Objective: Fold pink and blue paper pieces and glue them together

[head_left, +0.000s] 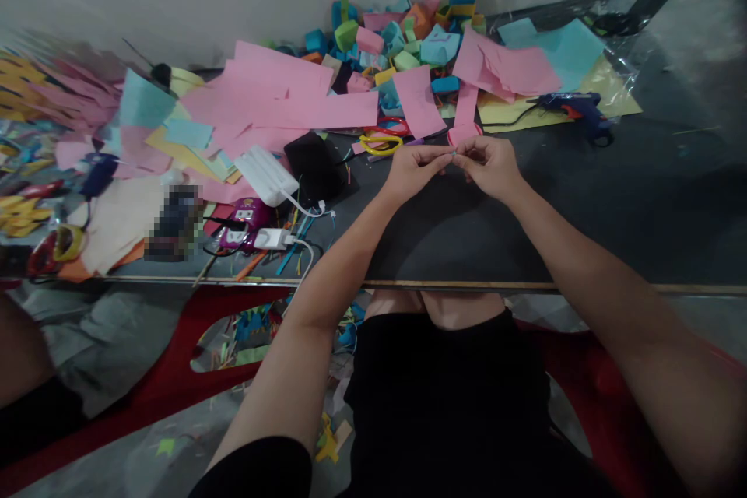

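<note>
My left hand (415, 170) and my right hand (489, 165) meet above the dark tabletop (612, 202), fingers pinched together. Between them they hold a small pink paper loop (464, 132), which sticks up just past my fingertips. Most of the loop is hidden by my fingers. Long pink paper strips (417, 99) lie flat on the table right behind my hands. Scissors with yellow and red handles (382, 136) rest just to the left of my left hand.
A heap of folded coloured paper pieces (402, 31) is piled against the back wall. A blue glue gun (575, 109) lies at the right on yellow paper. A white charger (265, 175), black pouch (318, 167) and power strip (248, 218) sit left. Another person's arm (23, 342) shows at the far left.
</note>
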`<state>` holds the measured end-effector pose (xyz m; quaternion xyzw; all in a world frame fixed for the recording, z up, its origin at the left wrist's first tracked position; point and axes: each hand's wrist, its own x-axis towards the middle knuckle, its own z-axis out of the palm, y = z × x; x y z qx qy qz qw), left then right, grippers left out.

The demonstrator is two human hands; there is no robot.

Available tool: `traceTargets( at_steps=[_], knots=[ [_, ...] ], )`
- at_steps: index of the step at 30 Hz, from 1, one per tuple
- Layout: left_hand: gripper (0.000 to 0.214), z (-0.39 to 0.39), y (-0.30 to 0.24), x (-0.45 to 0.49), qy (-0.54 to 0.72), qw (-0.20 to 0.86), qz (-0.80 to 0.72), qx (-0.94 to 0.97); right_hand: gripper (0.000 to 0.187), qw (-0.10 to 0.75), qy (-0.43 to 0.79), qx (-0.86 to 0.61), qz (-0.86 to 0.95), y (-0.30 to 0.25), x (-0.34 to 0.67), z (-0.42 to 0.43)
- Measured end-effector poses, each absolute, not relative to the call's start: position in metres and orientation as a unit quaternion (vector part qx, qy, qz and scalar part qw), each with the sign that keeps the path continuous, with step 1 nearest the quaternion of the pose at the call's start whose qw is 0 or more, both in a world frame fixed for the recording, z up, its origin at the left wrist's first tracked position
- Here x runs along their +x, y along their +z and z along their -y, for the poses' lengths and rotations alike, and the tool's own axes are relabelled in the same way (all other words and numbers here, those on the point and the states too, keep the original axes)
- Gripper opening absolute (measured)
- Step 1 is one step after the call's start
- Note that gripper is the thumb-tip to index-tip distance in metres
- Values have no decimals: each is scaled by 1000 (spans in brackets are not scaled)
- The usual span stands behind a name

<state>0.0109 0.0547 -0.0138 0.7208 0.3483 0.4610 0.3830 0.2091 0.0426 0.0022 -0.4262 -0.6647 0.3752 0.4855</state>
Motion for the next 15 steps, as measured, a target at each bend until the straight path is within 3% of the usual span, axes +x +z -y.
traceTargets(
  at_steps=[15],
  knots=[
    [23, -51, -4, 10, 385, 154, -389, 822, 53, 467, 421, -429, 649, 3, 206, -41]
  ],
)
